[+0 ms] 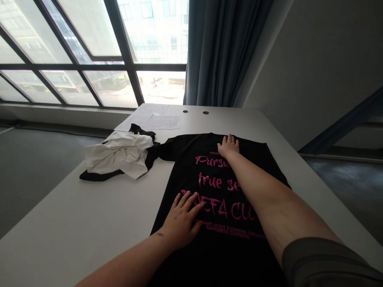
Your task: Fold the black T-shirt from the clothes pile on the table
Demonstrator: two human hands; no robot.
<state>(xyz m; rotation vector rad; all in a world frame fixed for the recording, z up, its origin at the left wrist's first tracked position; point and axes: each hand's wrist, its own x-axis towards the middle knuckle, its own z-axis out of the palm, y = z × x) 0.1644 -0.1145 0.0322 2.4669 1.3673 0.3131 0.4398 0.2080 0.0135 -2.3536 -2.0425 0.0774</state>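
A black T-shirt (pixel 191 159) with pink lettering lies spread flat on the white table (pixel 89 223), its collar end pointing away from me. My left hand (pixel 182 221) rests palm down on the shirt's near left part, fingers stretched out and slightly apart. My right hand (pixel 229 145) reaches far across the shirt and lies flat near its far edge, fingers extended. Neither hand holds anything. My right forearm covers part of the print.
A crumpled heap of white and black clothes (pixel 119 155) sits left of the shirt. Sheets of paper (pixel 163 121) lie at the table's far end beside two round cable holes (pixel 205 113). Beyond are a large window, a blue curtain (pixel 221 52) and a grey wall.
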